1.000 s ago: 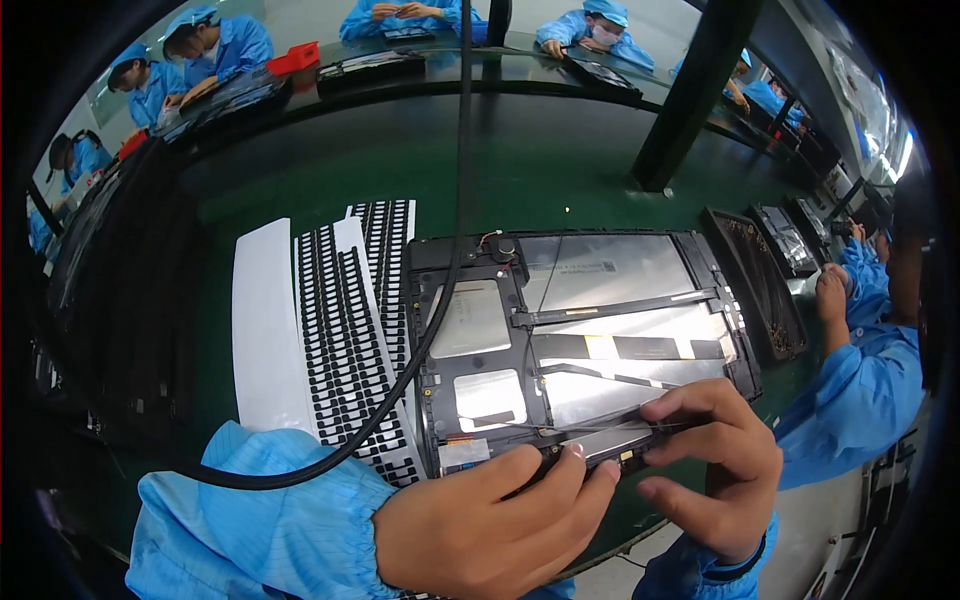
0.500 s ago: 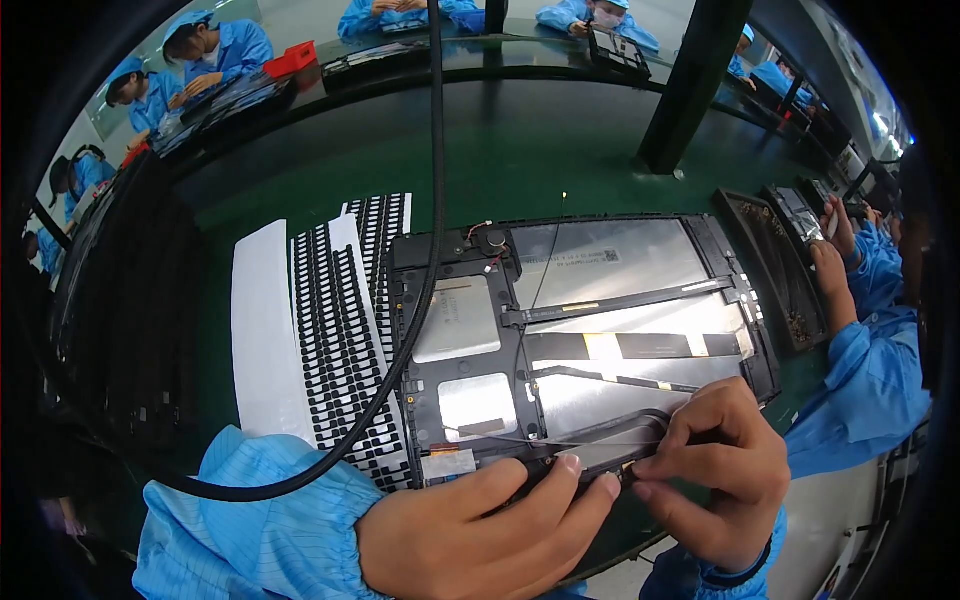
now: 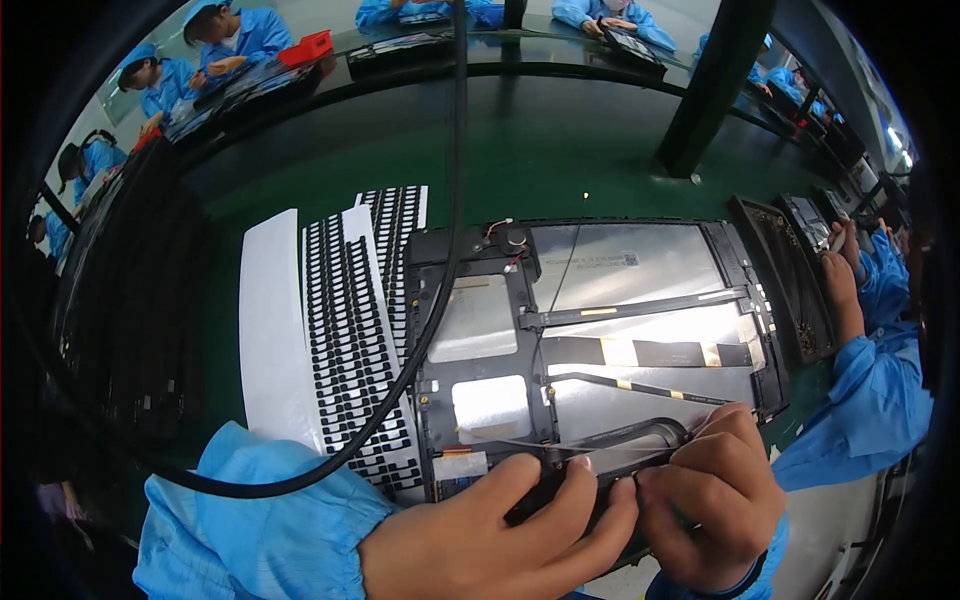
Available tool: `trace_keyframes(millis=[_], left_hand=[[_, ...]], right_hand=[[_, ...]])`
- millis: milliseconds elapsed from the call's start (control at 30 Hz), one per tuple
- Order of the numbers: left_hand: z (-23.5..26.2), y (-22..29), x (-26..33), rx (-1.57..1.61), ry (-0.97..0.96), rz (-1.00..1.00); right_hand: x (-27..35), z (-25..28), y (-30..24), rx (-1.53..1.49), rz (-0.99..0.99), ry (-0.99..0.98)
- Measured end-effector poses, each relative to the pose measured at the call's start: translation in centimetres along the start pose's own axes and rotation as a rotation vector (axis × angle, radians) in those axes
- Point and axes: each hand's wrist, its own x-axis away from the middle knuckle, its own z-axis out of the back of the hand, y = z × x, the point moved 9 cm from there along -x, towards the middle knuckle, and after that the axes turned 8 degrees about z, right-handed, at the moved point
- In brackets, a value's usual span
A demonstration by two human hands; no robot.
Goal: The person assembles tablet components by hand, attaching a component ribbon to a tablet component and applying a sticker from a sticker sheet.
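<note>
Silver-and-black open tablet (image 3: pixel 600 325) flat on the green counter (image 3: pixel 590 150), lower centre of the frame, near edge probably turned inward for easy reach. Left hand (image 3: pixel 510 530) loosely spread, fingertips bent onto that edge, seemingly for steadying; any firm hold impossible to tell. Right hand (image 3: pixel 715 500) curled tight alongside, by a looped black strip (image 3: pixel 660 427); grip itself hidden behind knuckles, contents unclear. Just left, sticker sheets (image 3: pixel 340 340), overlapping, perhaps kept handy. Black cord (image 3: pixel 459 120) masking part of the tablet. Far left, stack (image 3: pixel 130 320) too dark to make out.

From here, a dark post (image 3: pixel 715 90) rises off the green surface (image 3: pixel 570 150); pale wall (image 3: pixel 680 18) beyond, light-coloured floor (image 3: pixel 815 520) lower right.
</note>
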Motion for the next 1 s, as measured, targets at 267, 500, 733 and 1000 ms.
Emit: trace_keyframes(millis=[267,500,733,1000], left_hand=[[-0.5,-1.2,0.5,0.342,-0.111,0.200],[3.4,-1.5,6.5,0.523,-0.030,0.126],[-1.5,-0.9,9.4,0.465,-0.380,0.317],[-1.6,-0.7,9.8,0.391,-0.389,0.330]], right_hand=[[0.8,-1.4,-0.4,0.138,-0.124,-0.048],[5.3,-5.7,-4.6,-0.293,-0.309,-0.043],[4.8,-9.5,-7.1,-0.126,-0.253,-0.166],[4.3,-10.1,-6.5,-0.253,-0.295,-0.133]])
